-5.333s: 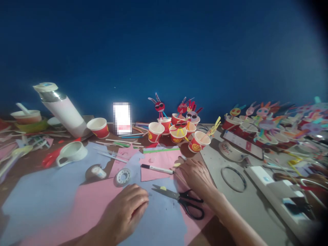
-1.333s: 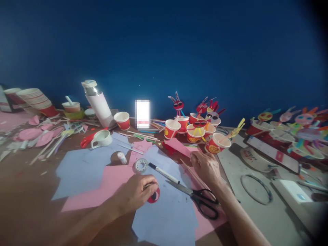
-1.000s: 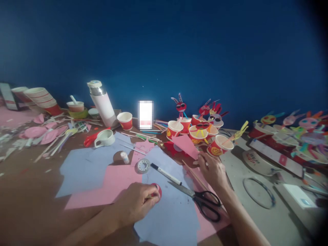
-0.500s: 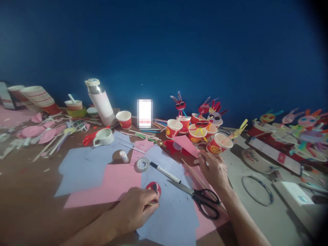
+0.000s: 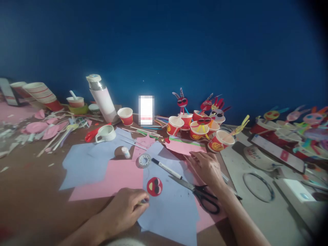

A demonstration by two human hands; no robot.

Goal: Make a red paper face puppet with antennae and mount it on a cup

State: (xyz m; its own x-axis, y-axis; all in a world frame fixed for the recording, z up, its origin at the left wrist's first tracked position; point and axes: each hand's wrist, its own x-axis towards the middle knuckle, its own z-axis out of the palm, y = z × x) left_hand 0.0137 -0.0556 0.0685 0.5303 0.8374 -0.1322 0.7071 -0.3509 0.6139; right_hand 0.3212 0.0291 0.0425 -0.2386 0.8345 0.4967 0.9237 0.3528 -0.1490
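My left hand (image 5: 128, 206) is closed in a pinch over the lower left of the blue paper (image 5: 164, 218). Something small and yellowish peeks from between its fingers, too small to name. Just beyond the fingertips a round red paper face (image 5: 154, 186) with dark glasses and a yellow mouth lies flat on the blue sheet. Palm down, my right hand (image 5: 208, 167) has its fingers stretched out at the near edge of a pink paper piece (image 5: 183, 146). Black-handled scissors (image 5: 200, 195), a marker (image 5: 167, 168) and a tape roll (image 5: 144, 160) lie between the hands.
Paper cups (image 5: 175, 125) with paper figures stand at the back right, and a phone (image 5: 278, 153) leans beyond them. A thermos (image 5: 103, 100), a white mug (image 5: 106, 133) and a glue stick (image 5: 125, 152) are on the left. Paper scraps (image 5: 38, 127) cover the far left.
My right hand has laid down the raised pink paper and spread its fingers. My left hand has drawn back left from the red face, which now shows whole.
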